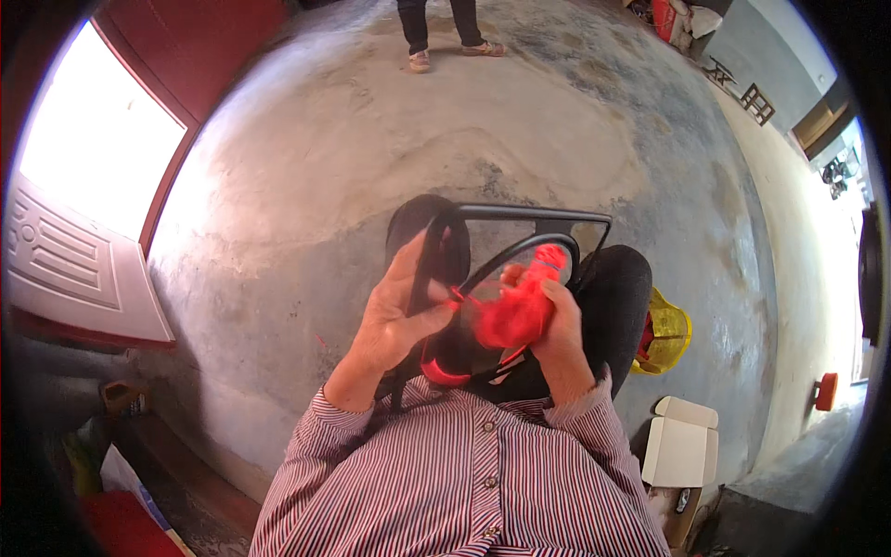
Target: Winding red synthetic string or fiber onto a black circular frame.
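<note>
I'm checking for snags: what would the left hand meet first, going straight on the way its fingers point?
Most likely the black frame, near its upper-left corner. The left hand points up toward it; the left knee shows around there too, and depth is unclear.

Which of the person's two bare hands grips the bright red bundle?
The bare right hand: it grips the bright red bundle, whereas the bare left hand is at the left side of the black tubular frame.
</note>
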The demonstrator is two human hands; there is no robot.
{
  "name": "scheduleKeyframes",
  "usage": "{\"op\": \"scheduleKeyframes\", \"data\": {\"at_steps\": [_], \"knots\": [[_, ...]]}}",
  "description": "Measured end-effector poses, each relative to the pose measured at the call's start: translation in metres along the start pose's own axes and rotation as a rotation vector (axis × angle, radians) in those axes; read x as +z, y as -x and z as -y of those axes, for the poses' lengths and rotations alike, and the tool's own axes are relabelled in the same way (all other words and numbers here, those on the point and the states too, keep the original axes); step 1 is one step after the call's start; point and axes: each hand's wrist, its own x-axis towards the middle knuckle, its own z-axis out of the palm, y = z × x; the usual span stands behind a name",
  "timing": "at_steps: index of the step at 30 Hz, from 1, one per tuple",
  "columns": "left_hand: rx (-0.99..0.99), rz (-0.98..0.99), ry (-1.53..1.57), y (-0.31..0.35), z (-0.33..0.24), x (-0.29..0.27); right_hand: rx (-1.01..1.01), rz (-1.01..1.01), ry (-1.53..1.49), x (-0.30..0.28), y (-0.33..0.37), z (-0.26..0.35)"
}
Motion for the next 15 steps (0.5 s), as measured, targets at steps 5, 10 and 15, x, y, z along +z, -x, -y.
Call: {"op": "scheduleKeyframes", "data": {"at_steps": [5, 10, 15], "knots": [[-0.271, 0.093, 0.207, -0.001, 0.015, -0.013, -0.299, 0.584, -0.104, 0.028, 0.031, 0.019], [-0.214, 0.102, 0.215, -0.006, 0.021, -0.013, -0.150, 0.552, 0.226, 0.045, 0.047, 0.019], [-0.292, -0.022, 0.222, -0.008, 0.024, -0.017, -0.095, 0.161, -0.156, 0.012, 0.020, 0.032]]}}
